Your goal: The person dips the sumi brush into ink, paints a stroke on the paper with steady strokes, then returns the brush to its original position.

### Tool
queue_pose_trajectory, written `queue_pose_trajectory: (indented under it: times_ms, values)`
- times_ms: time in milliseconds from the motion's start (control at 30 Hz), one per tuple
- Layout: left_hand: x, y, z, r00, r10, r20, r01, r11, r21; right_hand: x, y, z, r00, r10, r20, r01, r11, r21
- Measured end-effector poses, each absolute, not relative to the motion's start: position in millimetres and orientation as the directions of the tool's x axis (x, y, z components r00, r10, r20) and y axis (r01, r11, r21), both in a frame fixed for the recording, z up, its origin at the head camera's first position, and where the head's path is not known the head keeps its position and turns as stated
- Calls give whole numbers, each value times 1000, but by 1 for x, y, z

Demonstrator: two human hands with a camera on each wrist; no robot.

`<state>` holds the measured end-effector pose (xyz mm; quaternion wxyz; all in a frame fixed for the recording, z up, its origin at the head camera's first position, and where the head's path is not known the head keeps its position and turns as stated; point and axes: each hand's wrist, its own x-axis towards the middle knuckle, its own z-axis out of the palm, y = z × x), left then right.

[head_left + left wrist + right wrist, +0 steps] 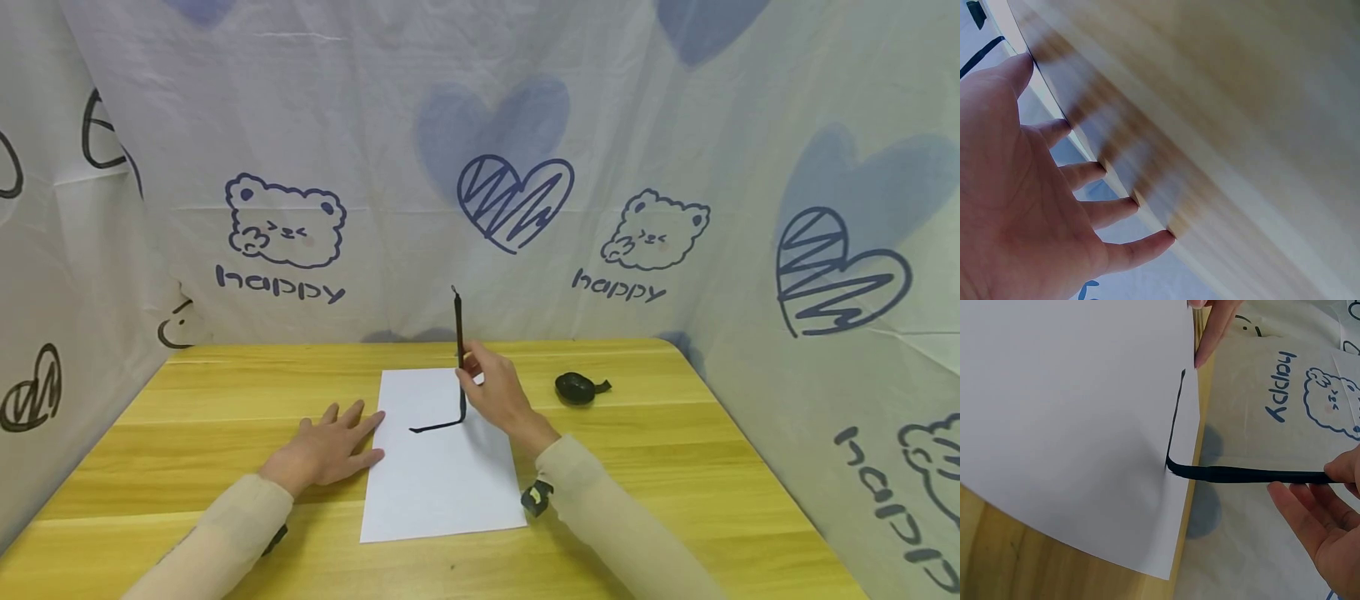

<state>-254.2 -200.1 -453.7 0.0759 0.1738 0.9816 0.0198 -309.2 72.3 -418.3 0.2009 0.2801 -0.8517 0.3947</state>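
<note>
In my right hand point(495, 387) a black ink brush point(460, 333) stands nearly upright, pinched by thumb and fingers around its handle. Its bent, inky tip meets a white sheet of paper point(442, 492), at the right end of a thin black stroke point(435, 427). The right wrist view shows the brush point(1235, 475) and the stroke point(1175, 419) from close by. My left hand point(330, 450) lies with fingers spread at the paper's left edge, thumb and a fingertip reaching onto it. In the left wrist view those fingertips point(1154, 245) touch the tabletop.
On the yellow wood-grain table point(637, 500), right of the paper, sits a small rounded black object point(576, 388) with a short tab sticking out. Pale cloth point(390, 167) printed with hearts, bears and "happy" hangs behind the table and along both sides.
</note>
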Motion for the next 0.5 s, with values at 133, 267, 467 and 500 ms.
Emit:
queue_pose_trajectory:
  times_ms: [133,267,467,500]
  values:
    - [-254,-200,-453,-927,347,-141,340,938,67,-309,73,-419,-760,-317,568,-638,533,-556]
    - [-253,-200,-453,-928,346,-139,340,938,64,-309,74,-418,-755,-322,572,-644,530,-552]
    - [-252,-200,-451,-928,345,-142,338,939,67,-311,75,-419,-744,-322,586,-655,526,-543]
    - [-252,-199,-451,-928,345,-142,338,939,68,-311,75,-419,-742,-321,588,-656,526,-541]
